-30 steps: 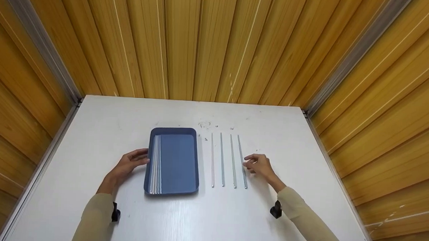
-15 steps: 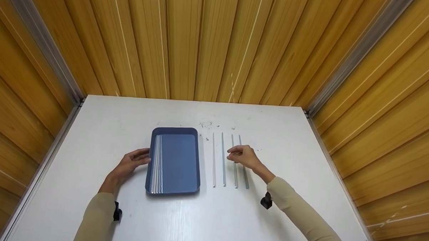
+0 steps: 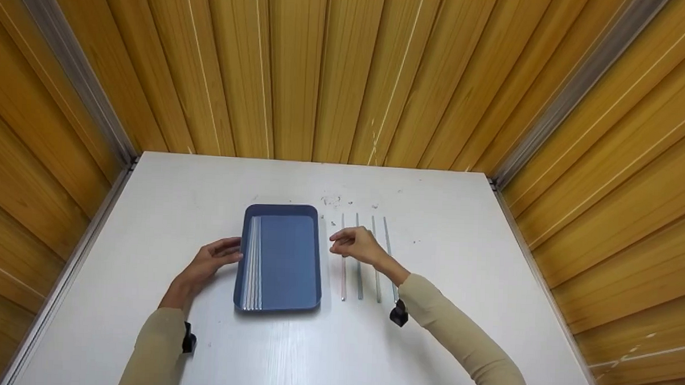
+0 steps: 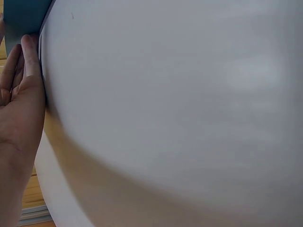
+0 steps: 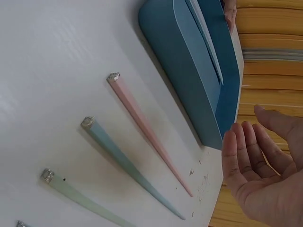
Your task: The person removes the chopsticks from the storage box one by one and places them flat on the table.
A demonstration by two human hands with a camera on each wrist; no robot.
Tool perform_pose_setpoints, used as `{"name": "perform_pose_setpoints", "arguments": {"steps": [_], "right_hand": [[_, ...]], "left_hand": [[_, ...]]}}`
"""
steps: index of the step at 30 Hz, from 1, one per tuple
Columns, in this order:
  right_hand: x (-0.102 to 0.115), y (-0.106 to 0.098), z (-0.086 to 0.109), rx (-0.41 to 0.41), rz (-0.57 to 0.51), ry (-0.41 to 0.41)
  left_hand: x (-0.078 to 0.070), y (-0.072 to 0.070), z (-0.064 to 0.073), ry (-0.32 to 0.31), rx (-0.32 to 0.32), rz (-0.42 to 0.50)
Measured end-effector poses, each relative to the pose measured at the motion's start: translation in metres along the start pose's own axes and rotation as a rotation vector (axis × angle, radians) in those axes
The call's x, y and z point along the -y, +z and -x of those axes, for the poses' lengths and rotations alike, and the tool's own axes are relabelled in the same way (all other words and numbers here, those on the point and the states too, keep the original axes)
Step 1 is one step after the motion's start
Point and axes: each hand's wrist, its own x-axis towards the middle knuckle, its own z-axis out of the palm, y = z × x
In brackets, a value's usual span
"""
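Clearly, white table (image 3: 280, 355): under both hands.
Blue tray (image 3: 291, 262): between the hands, touching the left one.
Left hand (image 3: 204, 263): fingers touch the tray's side, not curled round it.
Right hand (image 3: 359, 245): loose, holding nothing, apart from the tray.
Stick bunch (image 3: 254, 263): in the tray, just past the left fingertips, too thin to count for sure.
Stick row: four out on the table. The pink stick (image 5: 143, 123) is under the right hand; the blue stick (image 5: 118, 157), green stick (image 5: 80, 197) and last stick (image 3: 387, 237) come next, away from the tray.
How far: maybe half way, some in, four out; I can't tell which way they go.
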Motion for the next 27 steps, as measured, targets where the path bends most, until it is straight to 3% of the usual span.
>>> {"name": "perform_pose_setpoints", "arguments": {"steps": [9,16,27], "right_hand": [[0.021,0.029,-0.02,0.107,0.037,-0.061],[0.029,0.049,-0.035,0.232,0.077,-0.04],[0.04,0.084,-0.06,0.388,0.122,0.008]], "left_hand": [[0.003,0.0,-0.002,0.0,-0.005,0.053],[0.007,0.004,0.001,-0.008,-0.002,0.037],[0.003,0.001,-0.002,0.012,-0.004,0.041]]}}
